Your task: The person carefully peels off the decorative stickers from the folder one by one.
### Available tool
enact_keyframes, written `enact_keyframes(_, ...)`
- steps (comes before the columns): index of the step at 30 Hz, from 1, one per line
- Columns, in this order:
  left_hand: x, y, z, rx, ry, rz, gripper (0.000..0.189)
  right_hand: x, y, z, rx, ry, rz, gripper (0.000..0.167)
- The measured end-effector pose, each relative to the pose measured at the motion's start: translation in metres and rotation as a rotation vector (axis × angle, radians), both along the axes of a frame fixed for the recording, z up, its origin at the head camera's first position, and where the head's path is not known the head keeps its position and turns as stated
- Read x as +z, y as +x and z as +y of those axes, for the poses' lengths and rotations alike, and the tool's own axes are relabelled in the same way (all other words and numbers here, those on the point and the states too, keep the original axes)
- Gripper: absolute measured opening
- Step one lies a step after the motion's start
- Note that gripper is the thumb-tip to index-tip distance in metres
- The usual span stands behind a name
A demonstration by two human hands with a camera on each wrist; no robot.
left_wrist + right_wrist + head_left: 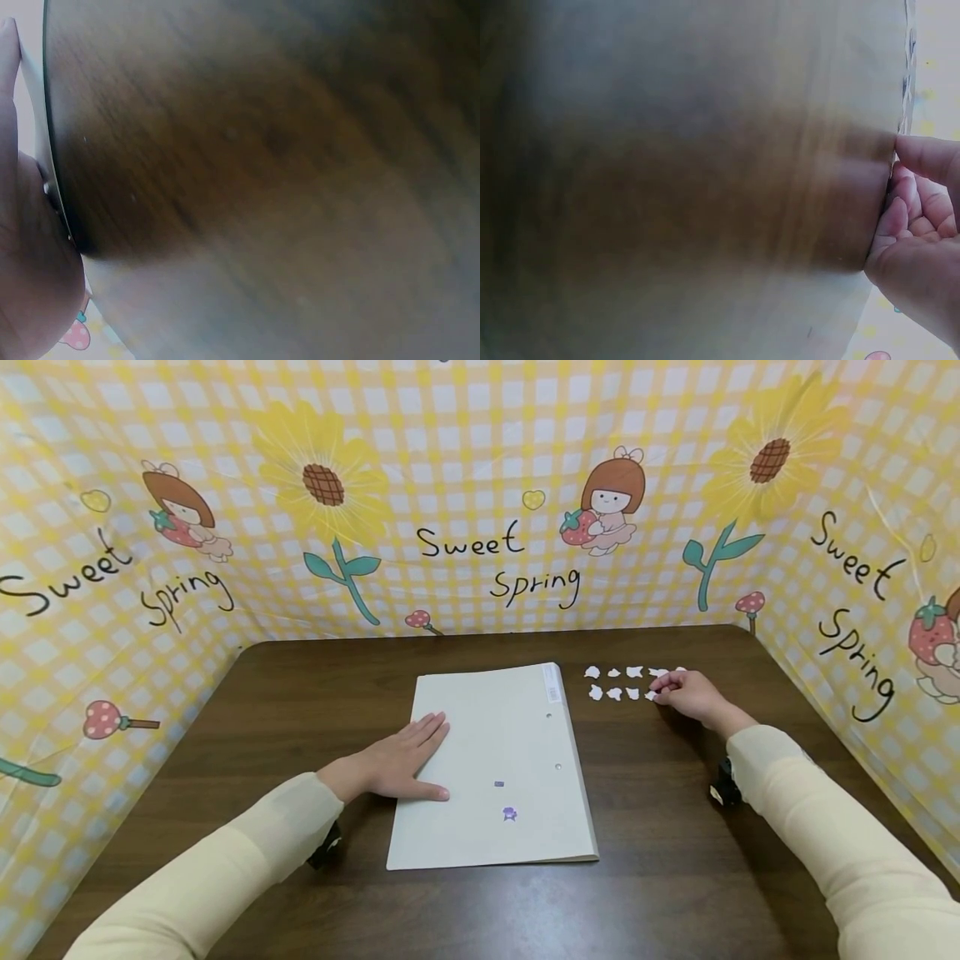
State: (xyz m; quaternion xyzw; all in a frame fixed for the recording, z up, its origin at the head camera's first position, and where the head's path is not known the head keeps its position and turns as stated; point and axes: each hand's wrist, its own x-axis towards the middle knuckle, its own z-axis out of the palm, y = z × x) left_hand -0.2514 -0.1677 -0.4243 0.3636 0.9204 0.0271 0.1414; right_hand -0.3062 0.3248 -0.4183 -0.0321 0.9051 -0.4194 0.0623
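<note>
A pale folder [480,735] lies on the table with a printed label [552,683] and two metal rivets near its right edge. My left hand [408,758] rests flat on its left side, fingers spread and thumb outstretched. On its lower part sit a small purple rectangle sticker [499,784] and a purple figure sticker [510,814]. To the right, two rows of small white cut-out stickers [634,672] lie on the table. My right hand [693,696] is at their right end, thumb and index finger pinching a white sticker [650,696]; its other fingers are curled and partly cover the upper row.
The dark wooden table [300,693] is bordered by a yellow checked cloth [465,460] at the back and both sides. A black wrist camera [724,785] is strapped under the right sleeve, another under the left sleeve [247,835].
</note>
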Motion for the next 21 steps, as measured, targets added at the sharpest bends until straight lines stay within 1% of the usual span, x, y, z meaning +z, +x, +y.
enact_keyframes(7, -0.0019, -0.0006, -0.0021, 0.010, -0.007, -0.010, 0.113, 0.0004, -0.0001, -0.0003, 0.011, 0.014, -0.001, 0.022)
enact_keyframes(11, -0.0005, 0.0001, -0.0023, 0.010, 0.002, -0.011, 0.113, 0.0001, -0.0022, 0.0001, 0.003, 0.006, 0.001, 0.023)
enact_keyframes(16, 0.0022, 0.0007, -0.0014, 0.001, 0.006, 0.000, 0.112, 0.0046, -0.0016, 0.0006, -0.007, -0.028, -0.007, 0.027)
enact_keyframes(21, 0.0043, 0.0021, 0.0006, 0.001, 0.010, -0.009, 0.112, 0.0083, 0.0010, 0.0021, -0.029, -0.089, -0.021, 0.032)
